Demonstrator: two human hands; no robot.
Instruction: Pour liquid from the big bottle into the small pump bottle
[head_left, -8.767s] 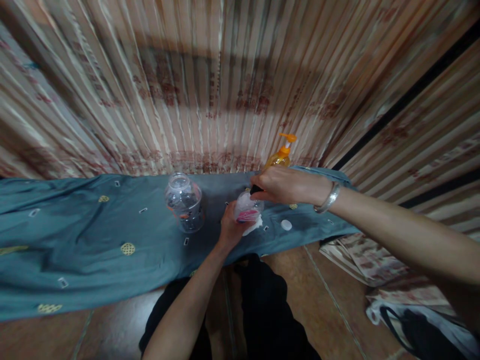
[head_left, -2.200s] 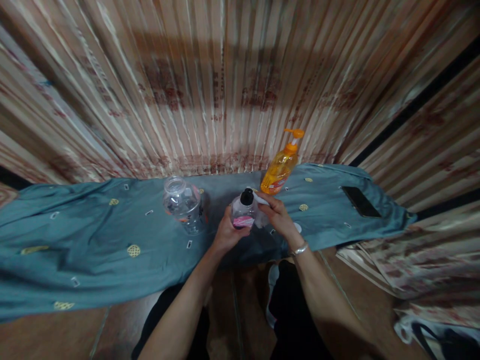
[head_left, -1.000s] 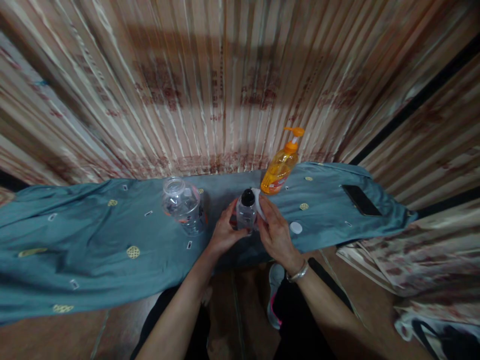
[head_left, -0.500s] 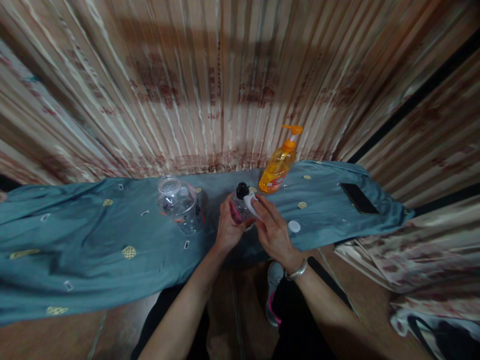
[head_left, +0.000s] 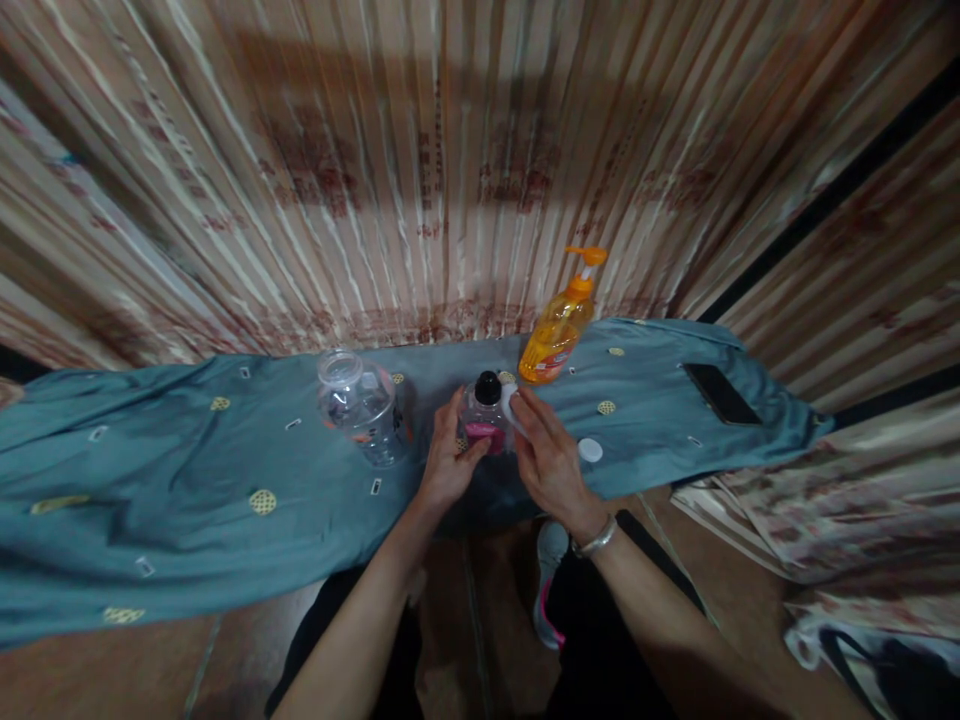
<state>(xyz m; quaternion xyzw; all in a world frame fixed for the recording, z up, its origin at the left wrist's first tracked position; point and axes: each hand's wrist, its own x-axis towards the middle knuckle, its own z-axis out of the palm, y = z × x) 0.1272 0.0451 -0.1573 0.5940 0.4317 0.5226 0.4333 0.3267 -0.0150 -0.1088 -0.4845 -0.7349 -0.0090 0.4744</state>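
Observation:
A small clear bottle (head_left: 484,418) with a black cap and a pink label stands upright on the teal cloth (head_left: 187,470). My left hand (head_left: 444,465) is wrapped round its left side. My right hand (head_left: 550,462) presses a small white wad (head_left: 510,404) against the bottle's right side, fingers closed on it. A silver bangle sits on my right wrist.
An orange pump bottle (head_left: 559,325) stands just behind. A clear open jar (head_left: 360,405) is to the left. A white cap (head_left: 590,450) lies right of my hand, and a black phone (head_left: 718,392) farther right. Striped curtains hang behind; a bag (head_left: 877,665) lies on the floor.
Over the last second both hands stayed on the small bottle; it turned so the pink label faces me, and the white wad shifted along its right side. Earlier my right hand worked at its top.

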